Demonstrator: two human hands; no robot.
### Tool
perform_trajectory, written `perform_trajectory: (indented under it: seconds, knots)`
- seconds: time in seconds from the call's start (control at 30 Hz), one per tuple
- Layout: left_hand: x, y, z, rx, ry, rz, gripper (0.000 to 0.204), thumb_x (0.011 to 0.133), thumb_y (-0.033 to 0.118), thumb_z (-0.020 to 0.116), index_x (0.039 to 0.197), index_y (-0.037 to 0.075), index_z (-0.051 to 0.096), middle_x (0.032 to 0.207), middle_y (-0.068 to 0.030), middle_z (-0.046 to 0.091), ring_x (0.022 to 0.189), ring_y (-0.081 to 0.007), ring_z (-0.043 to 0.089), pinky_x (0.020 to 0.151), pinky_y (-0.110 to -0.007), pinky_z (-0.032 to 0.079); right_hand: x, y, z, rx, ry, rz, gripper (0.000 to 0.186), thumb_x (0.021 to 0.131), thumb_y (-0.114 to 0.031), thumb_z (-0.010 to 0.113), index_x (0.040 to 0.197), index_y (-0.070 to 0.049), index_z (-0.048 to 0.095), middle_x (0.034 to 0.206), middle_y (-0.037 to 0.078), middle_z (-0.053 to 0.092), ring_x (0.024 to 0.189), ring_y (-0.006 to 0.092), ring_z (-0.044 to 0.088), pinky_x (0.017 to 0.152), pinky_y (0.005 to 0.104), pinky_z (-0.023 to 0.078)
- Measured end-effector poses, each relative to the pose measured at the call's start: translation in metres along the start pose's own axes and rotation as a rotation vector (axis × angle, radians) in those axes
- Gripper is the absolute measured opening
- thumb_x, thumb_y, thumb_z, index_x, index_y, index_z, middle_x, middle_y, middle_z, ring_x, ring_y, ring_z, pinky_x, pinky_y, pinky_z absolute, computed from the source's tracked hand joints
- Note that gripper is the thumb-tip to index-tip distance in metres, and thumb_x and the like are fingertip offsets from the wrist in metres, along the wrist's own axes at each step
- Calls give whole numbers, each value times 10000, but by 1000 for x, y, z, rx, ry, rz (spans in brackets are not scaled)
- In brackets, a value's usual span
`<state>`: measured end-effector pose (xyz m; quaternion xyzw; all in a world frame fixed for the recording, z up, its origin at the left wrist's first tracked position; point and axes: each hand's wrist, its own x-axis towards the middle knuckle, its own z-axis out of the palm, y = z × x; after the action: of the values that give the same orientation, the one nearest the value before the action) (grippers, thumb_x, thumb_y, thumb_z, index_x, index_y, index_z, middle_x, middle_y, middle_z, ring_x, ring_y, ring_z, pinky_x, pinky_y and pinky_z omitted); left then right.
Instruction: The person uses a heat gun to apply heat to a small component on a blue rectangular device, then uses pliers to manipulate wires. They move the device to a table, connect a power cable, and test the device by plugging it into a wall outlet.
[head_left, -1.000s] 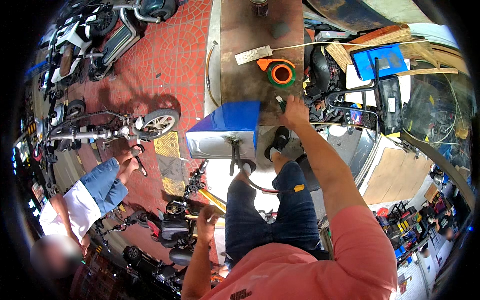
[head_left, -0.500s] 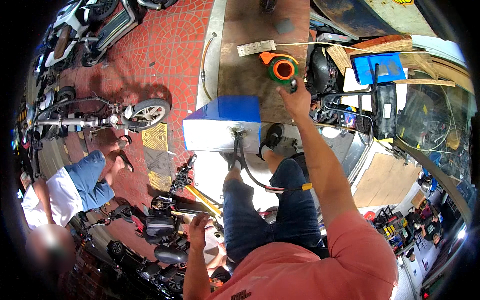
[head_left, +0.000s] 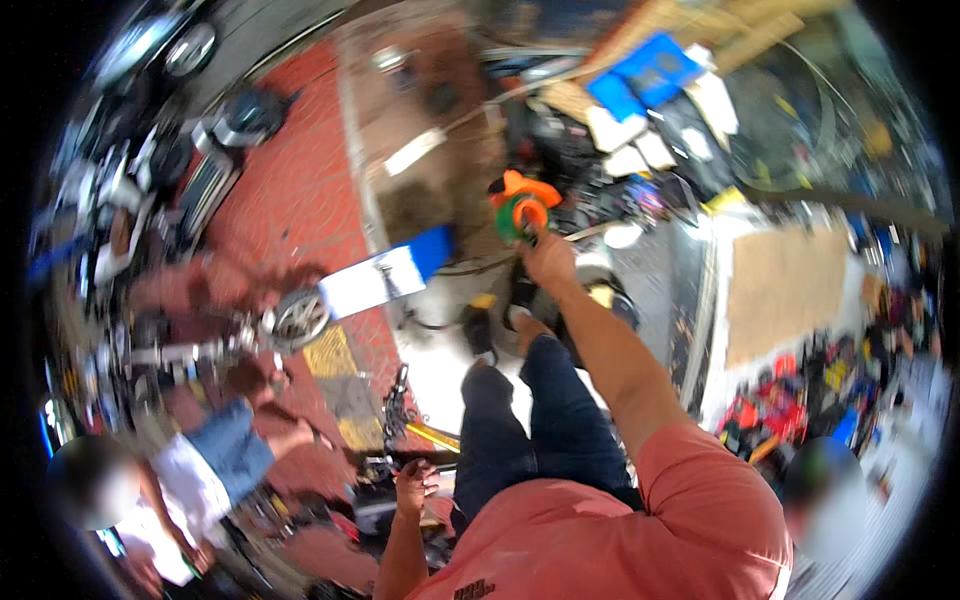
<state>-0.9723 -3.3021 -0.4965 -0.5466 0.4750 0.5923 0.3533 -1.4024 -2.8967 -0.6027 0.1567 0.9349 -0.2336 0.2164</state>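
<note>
At the end of my outstretched arm, my right hand grips a tape dispenser with an orange body and a green roll around an orange core. It is held above the bench's near right corner. My left hand hangs low beside my left thigh, fingers loosely bent, with nothing visible in it. A blue-and-silver box sits at the near left of the bench, tilted in the picture. A black cable runs from it to a yellow connector. Motion blurs the picture.
The brown bench top carries a white power strip. Beyond it lie a blue folder, papers and wood. Motorbikes and a seated person are at left. Another person is at lower right, near cluttered tools.
My right hand has closed on the tape dispenser and drawn it nearer. My view has turned, so the bench and box sit farther left. A second person has come into view at lower right.
</note>
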Motion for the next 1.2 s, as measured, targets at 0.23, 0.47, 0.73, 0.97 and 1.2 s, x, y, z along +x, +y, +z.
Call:
perform_trajectory:
  seconds: [0.23,0.47,0.73,0.97,1.2]
  knots:
    - [40,125,27,188,-258,-86,106,914,271,667,897,169,641,769,14,544,622,-155,514,495,-287,381,-270,245,-60,525,392,561,424,880,-291,844,1237,-106,711,877,78,754,740,192,688,695,371,531]
    - [46,175,259,712,-150,105,323,978,266,655,1198,33,618,988,-139,723,815,-259,727,665,-400,582,-442,377,-182,848,1084,802,325,927,-215,807,1180,-61,674,811,27,686,745,122,600,730,310,509]
    - [-36,58,681,1175,-385,340,280,1012,244,634,1205,42,616,995,-122,728,863,-220,732,664,-355,591,-494,604,-277,241,1343,767,397,834,-127,867,1176,-1,711,1087,196,744,1009,356,718,926,414,562]
    - [-185,-6,916,1609,-499,546,298,976,271,719,1131,17,718,962,-76,746,815,-167,697,714,-326,549,-498,786,-438,271,1325,563,495,815,-93,862,1245,-35,624,949,207,696,830,416,675,729,487,545]
    - [-155,70,980,1542,-96,699,273,879,305,728,939,45,787,752,-87,731,720,-171,699,659,-341,546,-425,905,-626,332,1374,419,508,769,-86,874,1218,-59,639,941,169,702,796,373,677,709,449,539]
